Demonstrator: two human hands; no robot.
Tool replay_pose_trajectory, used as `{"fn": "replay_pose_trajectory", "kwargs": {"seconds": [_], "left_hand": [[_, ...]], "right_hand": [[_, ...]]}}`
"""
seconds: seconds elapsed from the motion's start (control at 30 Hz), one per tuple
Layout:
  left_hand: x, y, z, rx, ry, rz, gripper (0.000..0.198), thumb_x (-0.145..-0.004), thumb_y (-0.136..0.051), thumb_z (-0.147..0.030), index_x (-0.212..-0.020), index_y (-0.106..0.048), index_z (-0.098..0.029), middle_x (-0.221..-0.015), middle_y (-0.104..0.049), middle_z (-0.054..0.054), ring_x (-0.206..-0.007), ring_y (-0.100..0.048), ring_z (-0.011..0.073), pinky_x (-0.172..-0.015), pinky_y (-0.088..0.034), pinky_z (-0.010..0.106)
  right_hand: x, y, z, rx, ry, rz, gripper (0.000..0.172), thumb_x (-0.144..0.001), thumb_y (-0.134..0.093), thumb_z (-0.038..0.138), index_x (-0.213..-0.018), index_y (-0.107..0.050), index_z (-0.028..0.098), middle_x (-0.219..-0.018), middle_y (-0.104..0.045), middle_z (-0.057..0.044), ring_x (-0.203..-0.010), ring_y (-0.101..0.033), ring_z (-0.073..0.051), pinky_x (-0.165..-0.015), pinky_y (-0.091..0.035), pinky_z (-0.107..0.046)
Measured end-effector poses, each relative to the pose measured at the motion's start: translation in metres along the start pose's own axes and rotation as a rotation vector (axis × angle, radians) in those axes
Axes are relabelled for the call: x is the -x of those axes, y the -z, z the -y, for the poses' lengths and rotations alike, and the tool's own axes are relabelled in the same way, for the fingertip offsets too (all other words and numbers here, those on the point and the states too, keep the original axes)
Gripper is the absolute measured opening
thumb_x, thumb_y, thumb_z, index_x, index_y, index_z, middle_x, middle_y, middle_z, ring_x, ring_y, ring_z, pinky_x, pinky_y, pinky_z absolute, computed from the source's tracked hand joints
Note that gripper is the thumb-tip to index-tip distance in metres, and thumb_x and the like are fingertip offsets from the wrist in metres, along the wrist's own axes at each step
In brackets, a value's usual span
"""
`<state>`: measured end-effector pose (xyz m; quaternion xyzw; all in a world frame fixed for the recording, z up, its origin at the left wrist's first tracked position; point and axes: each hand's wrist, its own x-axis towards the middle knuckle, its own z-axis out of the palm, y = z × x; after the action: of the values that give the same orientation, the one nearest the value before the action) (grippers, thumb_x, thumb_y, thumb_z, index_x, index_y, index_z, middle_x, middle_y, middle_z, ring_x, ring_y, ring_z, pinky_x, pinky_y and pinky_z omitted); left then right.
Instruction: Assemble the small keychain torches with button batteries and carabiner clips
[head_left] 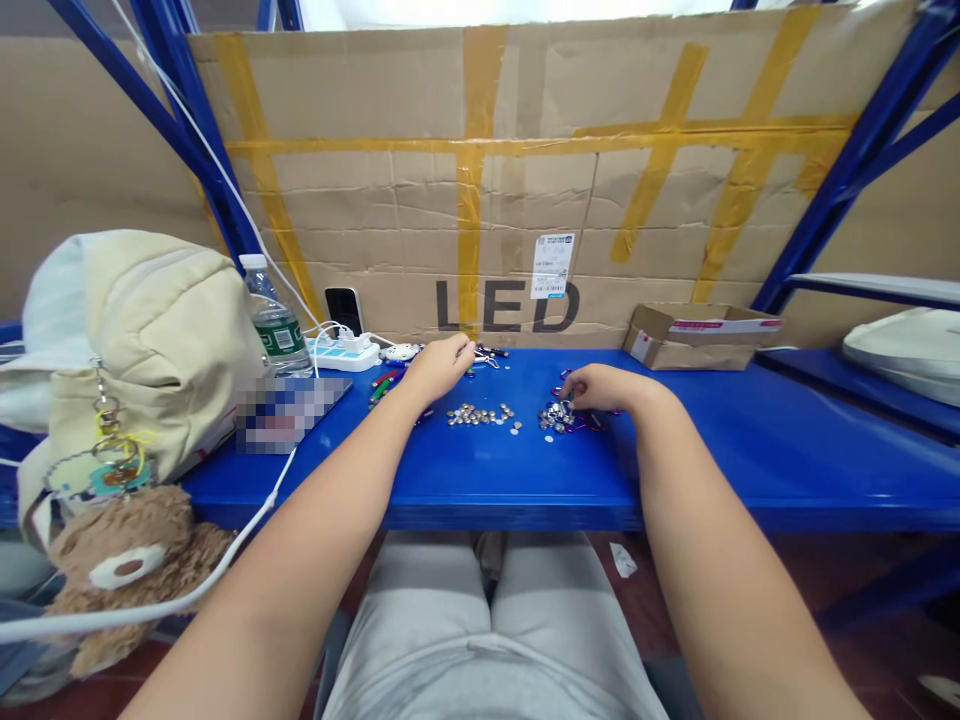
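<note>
My left hand point(446, 362) is closed, fingers curled at the back of the blue table, beside slim coloured tubes point(384, 384) and metal clips point(489, 358). Whatever it grips, if anything, is too small to make out. My right hand point(596, 386) reaches down with pinched fingers at a pile of small shiny metal pieces point(553, 418). Its fingertips are partly hidden, and what they hold cannot be told. Red, blue and purple small tubes point(586, 422) lie under and around it. Between the hands, small round silver discs like button cells point(480, 414) are spread in a loose band.
An open cardboard box point(697, 350) stands at the back right. On the left are a cream bag point(157, 310) with a plush bear point(127, 560), a water bottle point(281, 330), a power strip point(341, 354) and a phone point(343, 308). A white cable point(281, 480) crosses the table's front edge.
</note>
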<state>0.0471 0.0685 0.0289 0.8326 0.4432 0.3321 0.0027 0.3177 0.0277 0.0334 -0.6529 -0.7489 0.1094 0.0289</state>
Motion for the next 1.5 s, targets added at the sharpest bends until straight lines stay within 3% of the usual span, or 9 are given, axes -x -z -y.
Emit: {"fn": "replay_pose_trajectory", "kwargs": {"seconds": [0.23,0.47,0.67,0.83,1.13,1.3,1.37,1.5], "left_hand": [[-0.003,0.005,-0.004,0.238,0.080,-0.074,0.026,-0.082,-0.031,-0.028,-0.057,-0.034,-0.019,-0.059,-0.042,0.000,-0.062,-0.041,0.0144,-0.058,-0.032,0.027],[-0.005,0.006,-0.004,0.753,0.293,-0.045,0.019,-0.077,-0.031,-0.025,-0.059,-0.029,-0.020,-0.049,-0.024,-0.004,-0.044,-0.023,0.0101,-0.044,-0.022,0.024],[-0.006,0.006,-0.007,1.034,0.368,-0.039,0.019,-0.077,-0.033,-0.027,-0.060,-0.029,-0.020,-0.047,-0.018,-0.006,-0.037,-0.013,0.0067,-0.037,-0.009,0.020],[-0.007,0.006,-0.010,1.075,0.369,-0.035,0.018,-0.078,-0.033,-0.024,-0.061,-0.031,-0.020,-0.044,-0.018,-0.007,-0.034,-0.014,0.0056,-0.036,-0.008,0.018],[-0.004,0.006,-0.014,1.041,0.287,-0.004,0.024,-0.085,-0.032,-0.026,-0.062,-0.032,-0.019,-0.046,-0.022,-0.007,-0.035,-0.018,0.0050,-0.036,-0.012,0.017],[-0.004,0.004,-0.015,1.092,0.274,0.057,0.025,-0.085,-0.033,-0.028,-0.061,-0.031,-0.019,-0.045,-0.020,-0.007,-0.035,-0.015,0.0051,-0.036,-0.011,0.017],[-0.004,0.004,-0.015,1.120,0.276,0.079,0.025,-0.084,-0.033,-0.029,-0.061,-0.031,-0.019,-0.044,-0.020,-0.008,-0.035,-0.014,0.0050,-0.036,-0.011,0.017],[-0.003,0.005,-0.016,1.180,0.260,0.109,0.024,-0.082,-0.033,-0.029,-0.061,-0.032,-0.019,-0.043,-0.019,-0.008,-0.034,-0.013,0.0049,-0.035,-0.010,0.016]], "right_hand": [[-0.005,-0.001,0.000,0.070,0.021,0.042,0.027,-0.069,-0.060,0.021,-0.094,-0.070,0.022,-0.093,-0.069,-0.004,-0.072,-0.062,-0.016,-0.055,-0.043,-0.023],[-0.004,0.000,0.006,0.123,-0.031,0.054,0.020,-0.074,-0.058,0.025,-0.088,-0.071,0.018,-0.085,-0.070,-0.008,-0.064,-0.061,-0.017,-0.053,-0.042,-0.025],[-0.007,-0.001,0.002,0.106,-0.054,0.003,0.019,-0.076,-0.055,0.025,-0.084,-0.069,0.015,-0.085,-0.069,-0.010,-0.070,-0.061,-0.017,-0.057,-0.041,-0.023],[-0.011,0.000,-0.004,0.036,-0.037,-0.128,0.014,-0.076,-0.054,0.021,-0.076,-0.067,0.015,-0.081,-0.069,-0.008,-0.067,-0.060,-0.017,-0.057,-0.040,-0.024],[-0.020,-0.006,0.015,-0.396,0.106,-0.641,0.019,-0.078,-0.051,0.010,-0.094,-0.061,0.012,-0.097,-0.066,-0.010,-0.088,-0.061,-0.018,-0.078,-0.047,-0.029],[-0.027,-0.010,0.051,-0.921,0.253,-0.665,0.016,-0.081,-0.049,0.012,-0.095,-0.057,0.013,-0.093,-0.063,-0.009,-0.075,-0.063,-0.015,-0.062,-0.052,-0.029],[-0.031,-0.007,0.071,-1.098,0.249,-0.673,0.015,-0.083,-0.046,0.014,-0.096,-0.055,0.014,-0.092,-0.062,-0.008,-0.067,-0.062,-0.013,-0.057,-0.052,-0.027],[-0.042,0.006,0.109,-1.202,0.254,-0.616,0.016,-0.084,-0.044,0.013,-0.093,-0.056,0.015,-0.073,-0.058,-0.001,-0.050,-0.053,-0.009,-0.046,-0.045,-0.024]]}}
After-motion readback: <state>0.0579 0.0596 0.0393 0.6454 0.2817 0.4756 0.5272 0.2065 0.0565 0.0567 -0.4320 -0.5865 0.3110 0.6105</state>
